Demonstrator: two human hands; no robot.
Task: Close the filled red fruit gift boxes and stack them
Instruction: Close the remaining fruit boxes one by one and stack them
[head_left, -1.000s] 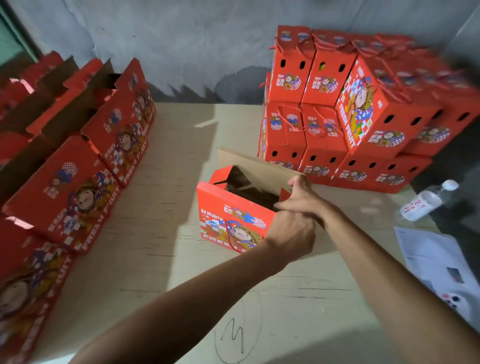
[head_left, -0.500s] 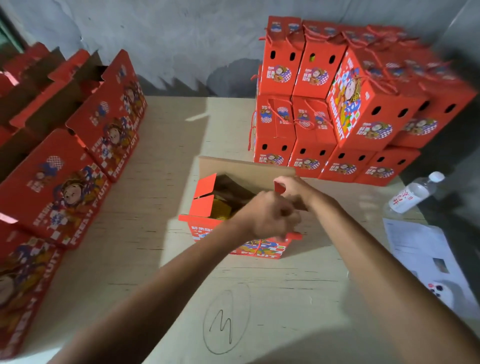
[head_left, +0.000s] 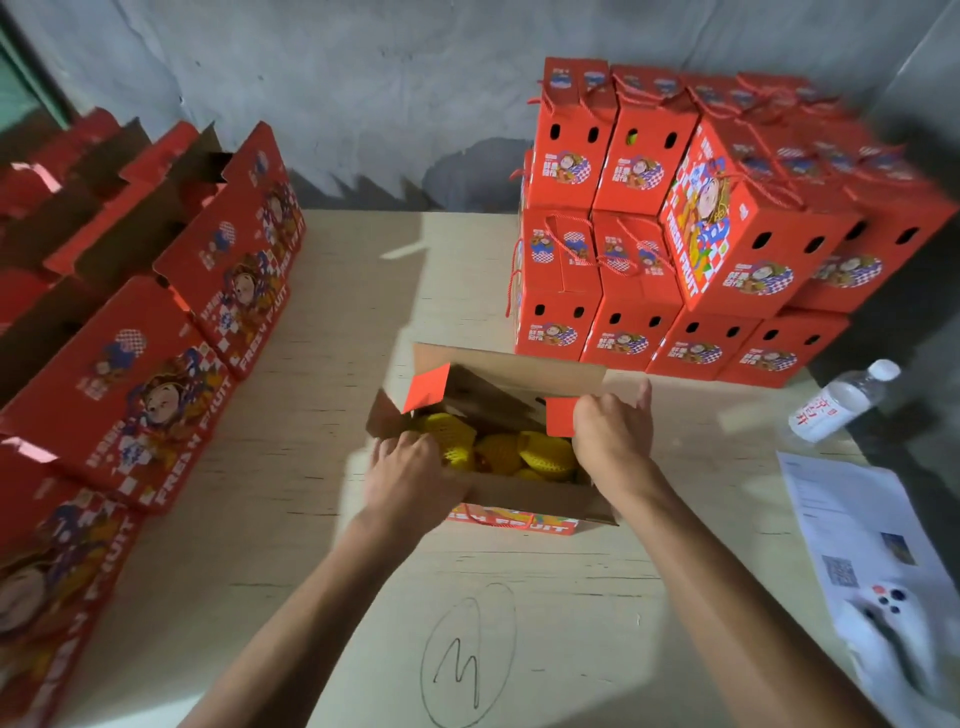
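An open red fruit gift box stands at the middle of the table, its brown flaps up, with fruit in yellow foam nets showing inside. My left hand rests on the box's near left corner, fingers reaching over the rim. My right hand holds the small red side flap at the right end. A stack of closed red boxes with rope handles stands two layers high at the back right.
Open red boxes line the table's left side. A water bottle lies at the right. Printed papers and a white phone lie at the right edge. A pencil mark is drawn on the table near me.
The hands have parted from the box's right corner to its two ends. The box now sits closer and I look down into it, so the fruit shows.
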